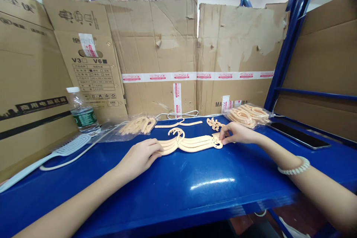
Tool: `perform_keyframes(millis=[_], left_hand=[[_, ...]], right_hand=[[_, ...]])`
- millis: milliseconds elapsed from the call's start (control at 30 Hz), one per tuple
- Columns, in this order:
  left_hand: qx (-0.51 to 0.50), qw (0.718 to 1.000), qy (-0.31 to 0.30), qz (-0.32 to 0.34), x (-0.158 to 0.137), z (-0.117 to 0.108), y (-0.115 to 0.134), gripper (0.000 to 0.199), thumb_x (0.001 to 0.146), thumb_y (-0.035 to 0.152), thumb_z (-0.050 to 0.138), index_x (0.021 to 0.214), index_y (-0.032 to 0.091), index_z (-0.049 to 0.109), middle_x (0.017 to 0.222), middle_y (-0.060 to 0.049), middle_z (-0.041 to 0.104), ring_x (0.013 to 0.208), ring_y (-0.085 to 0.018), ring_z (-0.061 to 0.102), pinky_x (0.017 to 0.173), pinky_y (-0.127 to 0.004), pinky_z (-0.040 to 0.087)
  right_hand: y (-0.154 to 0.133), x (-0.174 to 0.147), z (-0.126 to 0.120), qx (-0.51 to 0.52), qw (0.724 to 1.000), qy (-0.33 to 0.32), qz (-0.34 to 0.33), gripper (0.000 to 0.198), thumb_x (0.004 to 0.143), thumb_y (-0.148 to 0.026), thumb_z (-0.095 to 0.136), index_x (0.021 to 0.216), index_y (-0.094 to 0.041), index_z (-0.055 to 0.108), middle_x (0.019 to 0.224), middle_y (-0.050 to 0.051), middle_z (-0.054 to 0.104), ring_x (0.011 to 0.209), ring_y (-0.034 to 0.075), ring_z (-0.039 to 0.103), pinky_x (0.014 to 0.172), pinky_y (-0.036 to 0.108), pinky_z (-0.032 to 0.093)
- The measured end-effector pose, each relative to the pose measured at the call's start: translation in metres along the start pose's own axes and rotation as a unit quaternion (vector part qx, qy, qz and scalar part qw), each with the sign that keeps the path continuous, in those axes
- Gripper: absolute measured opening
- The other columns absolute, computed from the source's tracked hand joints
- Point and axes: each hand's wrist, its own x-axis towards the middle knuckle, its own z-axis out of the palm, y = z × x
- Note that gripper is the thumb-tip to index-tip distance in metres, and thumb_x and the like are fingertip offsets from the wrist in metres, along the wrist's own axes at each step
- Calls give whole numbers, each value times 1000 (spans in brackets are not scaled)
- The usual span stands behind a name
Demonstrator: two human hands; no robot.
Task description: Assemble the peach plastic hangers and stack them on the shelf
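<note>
Several peach-coloured plastic clothes hangers lie overlapping in a row on the blue shelf, hooks pointing away from me. At their left end my left hand has its fingers closed around the hanger arms, partly covering them. My right hand pinches the right end, where the arms finish in small hooked tips. Just behind the row lies a single peach hanger. A small pile of peach hook-shaped pieces sits near my right hand.
Clear bags of peach pieces lie at back left and back right. A phone rests at right. A hairbrush, a white cable and a water bottle are at left. Cardboard walls the back.
</note>
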Motion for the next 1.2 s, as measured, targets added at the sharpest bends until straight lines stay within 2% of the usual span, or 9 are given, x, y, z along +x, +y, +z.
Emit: perform_keyframes(millis=[167,300,433,600,767,933,1033,1100,1200], left_hand=[[33,999,-1,-19,0,1,1,20,92,21,43,90,20,62,94,-5,62,86,-19,60,72,-29,48],[62,998,7,-14,-1,2,5,16,90,20,45,92,20,60,95,-5,62,90,-20,59,75,-31,48],[72,997,-1,-21,-1,1,8,12,88,18,47,89,19,58,92,-4,62,87,-20,59,73,-31,47],[83,996,-8,-35,0,0,8,11,88,18,46,88,20,57,91,-4,61,86,-20,58,71,-30,46],[84,996,-4,-39,0,1,10,12,88,18,45,89,19,56,92,-5,61,88,-21,58,73,-32,47],[72,996,13,-57,2,6,7,20,90,26,45,102,17,58,108,-9,61,103,-25,56,88,-39,46],[71,992,0,-105,1,17,-3,44,92,39,41,129,18,50,136,-13,50,128,-31,42,104,-50,36],[58,987,-41,-144,0,25,-12,54,94,47,33,139,19,42,146,-13,41,135,-33,34,106,-55,31],[30,989,-83,-116,1,31,-19,57,96,47,24,143,17,38,148,-11,39,139,-29,30,113,-50,25]], right_hand=[[-6,-1,3,-46,998,31,-8,31,73,-45,67,81,-16,69,81,5,69,73,19,60,66,30,44],[-19,-1,13,-65,992,81,-67,21,80,-31,56,93,-17,65,95,7,67,87,22,60,78,35,47],[-40,0,36,-104,976,154,-112,23,87,-26,49,105,-18,61,106,10,63,102,24,57,91,42,45],[-63,0,62,-170,963,121,-173,37,90,-28,49,125,-14,52,125,16,55,117,26,51,101,44,42],[-74,15,75,-240,957,116,-115,53,93,-38,44,135,-4,44,139,24,45,131,33,39,108,50,34],[-96,44,92,-274,960,35,-36,78,93,-58,34,140,4,36,145,28,35,137,40,29,111,52,27],[-102,55,98,-272,962,10,-18,74,95,-53,29,141,5,33,147,28,31,138,38,27,112,50,26],[-100,57,99,-267,964,3,-17,70,96,-48,27,141,5,33,147,27,32,138,36,28,112,49,25],[-93,55,97,-261,965,5,-25,66,97,-45,26,140,4,34,147,27,33,138,35,29,112,49,26]])
